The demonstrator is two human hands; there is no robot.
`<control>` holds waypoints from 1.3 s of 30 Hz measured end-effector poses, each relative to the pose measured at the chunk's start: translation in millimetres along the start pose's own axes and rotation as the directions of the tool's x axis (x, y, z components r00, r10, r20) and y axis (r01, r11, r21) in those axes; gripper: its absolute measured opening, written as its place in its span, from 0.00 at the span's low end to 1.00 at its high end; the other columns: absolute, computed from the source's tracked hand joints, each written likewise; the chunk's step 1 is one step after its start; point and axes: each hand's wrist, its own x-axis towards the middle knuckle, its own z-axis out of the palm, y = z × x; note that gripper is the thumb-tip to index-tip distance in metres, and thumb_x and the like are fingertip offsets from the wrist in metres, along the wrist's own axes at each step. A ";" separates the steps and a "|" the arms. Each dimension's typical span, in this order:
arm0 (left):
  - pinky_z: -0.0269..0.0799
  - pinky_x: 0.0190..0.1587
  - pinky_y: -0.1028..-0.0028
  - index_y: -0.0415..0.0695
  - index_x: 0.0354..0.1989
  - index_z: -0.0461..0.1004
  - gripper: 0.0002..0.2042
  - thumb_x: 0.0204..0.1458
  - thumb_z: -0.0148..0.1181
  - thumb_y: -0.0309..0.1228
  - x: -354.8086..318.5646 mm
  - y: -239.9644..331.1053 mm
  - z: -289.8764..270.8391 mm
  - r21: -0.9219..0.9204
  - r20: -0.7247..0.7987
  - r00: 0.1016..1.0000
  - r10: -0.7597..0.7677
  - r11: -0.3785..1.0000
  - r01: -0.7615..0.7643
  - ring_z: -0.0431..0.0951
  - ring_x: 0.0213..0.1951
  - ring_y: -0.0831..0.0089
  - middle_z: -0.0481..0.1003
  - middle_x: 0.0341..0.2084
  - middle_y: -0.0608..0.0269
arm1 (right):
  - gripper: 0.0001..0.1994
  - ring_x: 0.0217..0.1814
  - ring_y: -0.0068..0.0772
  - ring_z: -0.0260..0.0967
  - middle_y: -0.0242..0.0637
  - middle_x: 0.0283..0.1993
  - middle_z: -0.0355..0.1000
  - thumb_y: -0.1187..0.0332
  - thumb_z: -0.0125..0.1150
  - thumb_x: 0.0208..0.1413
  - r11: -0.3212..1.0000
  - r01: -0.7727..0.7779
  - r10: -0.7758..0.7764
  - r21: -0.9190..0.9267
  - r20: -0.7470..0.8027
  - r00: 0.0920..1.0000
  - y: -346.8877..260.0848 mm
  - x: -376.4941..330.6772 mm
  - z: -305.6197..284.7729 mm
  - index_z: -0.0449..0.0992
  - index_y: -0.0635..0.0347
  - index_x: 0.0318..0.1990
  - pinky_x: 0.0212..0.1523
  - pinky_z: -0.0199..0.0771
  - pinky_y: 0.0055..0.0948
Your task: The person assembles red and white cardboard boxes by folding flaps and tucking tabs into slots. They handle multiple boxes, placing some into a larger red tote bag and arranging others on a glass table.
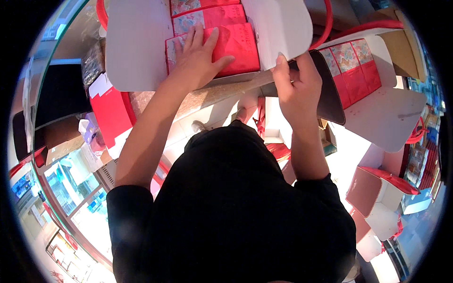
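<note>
An open white gift box (137,47) lies on a counter in front of me, its flaps spread left and right. Inside lie red and patterned packets (240,45) in a row. My left hand (198,54) presses flat on the nearest red packet, fingers spread. My right hand (295,82) grips the edge of the box's right flap (278,28), thumb on top. A second open box (382,108) with the same red packets sits to the right, partly behind my right hand.
Red carry handles (325,21) arch over the boxes. A red folded box (111,113) lies at the left counter edge. A glass display case (71,184) stands at lower left. More white and red boxes (382,198) are stacked at lower right.
</note>
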 end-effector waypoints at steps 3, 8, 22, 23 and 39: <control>0.41 0.64 0.49 0.49 0.65 0.51 0.40 0.46 0.55 0.57 -3.8 -7.1 -1.5 -0.046 0.006 0.999 0.050 0.998 -0.050 0.41 0.67 0.54 0.44 0.66 0.48 | 0.15 0.39 0.36 0.72 0.46 0.42 0.69 0.74 0.53 0.52 0.999 -0.044 0.044 0.005 -0.006 0.999 -1.7 -0.6 1.6 0.69 0.64 0.48 0.36 0.76 0.28; 0.52 0.62 0.58 0.46 0.62 0.58 0.38 0.46 0.56 0.57 -3.9 -0.4 -26.2 0.020 0.002 0.995 0.104 0.994 -0.104 0.53 0.63 0.51 0.53 0.62 0.47 | 0.15 0.40 0.36 0.71 0.45 0.42 0.68 0.74 0.52 0.52 0.998 -0.056 0.056 0.039 -0.007 0.998 -3.9 -0.1 4.1 0.68 0.64 0.49 0.36 0.75 0.28; 0.64 0.50 0.55 0.40 0.43 0.73 0.25 0.56 0.43 0.51 54.9 -22.0 -9.3 -0.142 0.062 0.997 -0.052 0.988 0.061 0.72 0.47 0.54 0.74 0.40 0.46 | 0.18 0.39 0.37 0.71 0.46 0.43 0.67 0.75 0.53 0.51 0.998 0.061 -0.061 0.007 0.026 0.998 4.0 -0.7 10.6 0.66 0.65 0.51 0.34 0.75 0.28; 0.64 0.50 0.55 0.40 0.42 0.73 0.25 0.56 0.41 0.52 60.6 -21.8 -10.2 -0.168 0.123 0.989 -0.082 0.980 0.102 0.73 0.46 0.53 0.74 0.40 0.45 | 0.18 0.39 0.38 0.71 0.46 0.43 0.67 0.75 0.53 0.51 0.996 0.086 -0.086 -0.002 0.029 0.996 3.7 -1.0 12.1 0.66 0.65 0.51 0.34 0.75 0.28; 0.50 0.63 0.60 0.44 0.59 0.62 0.36 0.54 0.33 0.63 129.1 -44.8 12.8 -0.335 0.542 0.838 0.063 0.931 0.147 0.59 0.61 0.53 0.60 0.59 0.44 | 0.19 0.38 0.41 0.70 0.49 0.42 0.67 0.77 0.52 0.50 0.992 0.118 -0.120 0.040 0.038 0.992 5.4 3.5 15.1 0.66 0.68 0.51 0.30 0.77 0.29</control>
